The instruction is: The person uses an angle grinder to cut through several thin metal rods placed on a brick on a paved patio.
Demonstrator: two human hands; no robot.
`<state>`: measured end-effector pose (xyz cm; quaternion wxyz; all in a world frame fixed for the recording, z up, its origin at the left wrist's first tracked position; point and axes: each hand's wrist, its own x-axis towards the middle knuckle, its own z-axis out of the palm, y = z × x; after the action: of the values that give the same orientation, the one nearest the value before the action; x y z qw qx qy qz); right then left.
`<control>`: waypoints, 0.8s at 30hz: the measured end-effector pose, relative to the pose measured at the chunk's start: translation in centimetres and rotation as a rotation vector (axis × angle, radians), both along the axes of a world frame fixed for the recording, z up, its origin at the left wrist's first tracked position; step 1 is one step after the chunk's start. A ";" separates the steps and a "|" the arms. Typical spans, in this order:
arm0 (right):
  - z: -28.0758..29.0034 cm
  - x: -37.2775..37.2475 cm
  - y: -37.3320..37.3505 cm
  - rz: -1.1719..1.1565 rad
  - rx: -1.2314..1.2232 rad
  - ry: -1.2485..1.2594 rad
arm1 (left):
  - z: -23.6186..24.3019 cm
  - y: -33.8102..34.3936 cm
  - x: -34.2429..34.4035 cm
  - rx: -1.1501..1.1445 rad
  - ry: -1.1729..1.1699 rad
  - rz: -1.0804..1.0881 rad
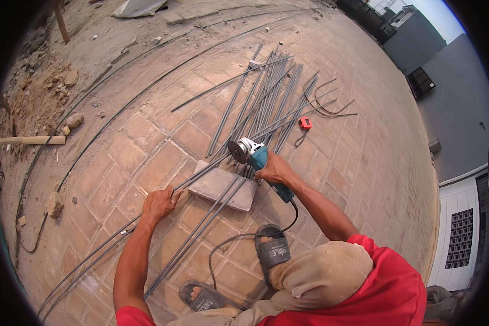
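My right hand [277,169] is wrapped round the body of a teal angle grinder [259,158]. Its dark cutting disc [237,151] sits at or just above the steel rods; whether it touches them I cannot tell. Long thin rods [100,251] run from the lower left up to the disc, and my left hand [160,204] is closed around them. Under the rods lies a flat concrete slab [225,187], which props them off the paving. Two more rods [198,228] cross the slab nearer to me.
Beyond the slab lies a loose pile of steel rods [271,98]. Right of it are a red tape measure [305,123] and bent rods [326,108]. The grinder's cord [239,236] loops past my sandals [271,252]. Stones [55,205] and a wooden stick [32,140] lie left.
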<state>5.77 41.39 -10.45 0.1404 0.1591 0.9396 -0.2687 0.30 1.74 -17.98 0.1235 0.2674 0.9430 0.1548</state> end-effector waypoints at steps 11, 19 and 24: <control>0.2 0.4 -0.5 0.013 0.012 0.015 | -0.2 -0.5 -0.1 0.023 -0.013 -0.037; 1.0 -0.6 -1.8 -0.004 0.005 0.010 | 0.0 -1.3 -0.1 0.050 -0.025 -0.012; 0.9 -0.7 -1.5 0.026 0.049 0.033 | -0.5 -0.8 0.0 0.072 -0.011 -0.027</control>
<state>5.07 39.89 -9.51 0.1246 0.1457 0.9500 -0.2464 0.31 0.95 -18.44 0.1213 0.2836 0.9324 0.1884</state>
